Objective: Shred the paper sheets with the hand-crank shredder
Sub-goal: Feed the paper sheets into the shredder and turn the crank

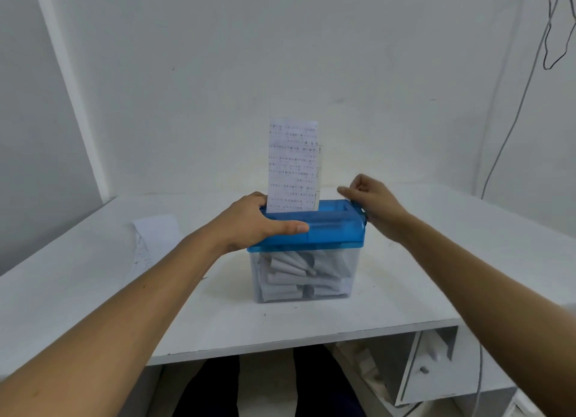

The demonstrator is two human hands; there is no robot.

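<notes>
A hand-crank shredder with a blue top (336, 229) sits on a clear bin (304, 276) in the middle of the white table. Grey paper shreds fill the bin. A printed paper sheet (293, 167) stands upright in the slot on the left part of the top. My left hand (255, 220) grips the left end of the blue top, thumb lying along the front. My right hand (371, 201) is at the right end of the top, fingers curled round the crank, which it mostly hides.
More paper sheets (152, 239) lie flat on the table (405, 292) to the left of the shredder. White walls close in behind and at the left. A cable (511, 126) hangs down the right wall. A cabinet door (427, 366) stands open under the table's right side.
</notes>
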